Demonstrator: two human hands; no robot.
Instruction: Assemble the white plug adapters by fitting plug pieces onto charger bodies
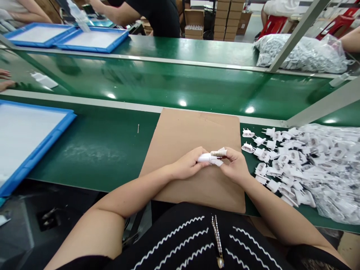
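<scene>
Over the cardboard sheet (pixel 194 131), my left hand (pixel 188 164) pinches a small white plug housing (pixel 204 158) between thumb and fingers. My right hand (pixel 234 165) meets it from the other side, with white tape or covers wrapped round its thumb and forefinger. Those covered fingertips close at the right end of the housing, where thin pins seem to stick out; the exact contact is too small to make out. Right of the cardboard lies a heap of white plug pieces (pixel 292 157), some with two metal pins showing.
A clear plastic bag (pixel 343 187) spills the heap at right. At left sits a blue-rimmed tray (pixel 53 144), and a small pin (pixel 138 128) lies on the green table (pixel 112 142). Beyond the conveyor (pixel 157 84), co-workers sit near more blue trays (pixel 92 39) and a full bag (pixel 300 52).
</scene>
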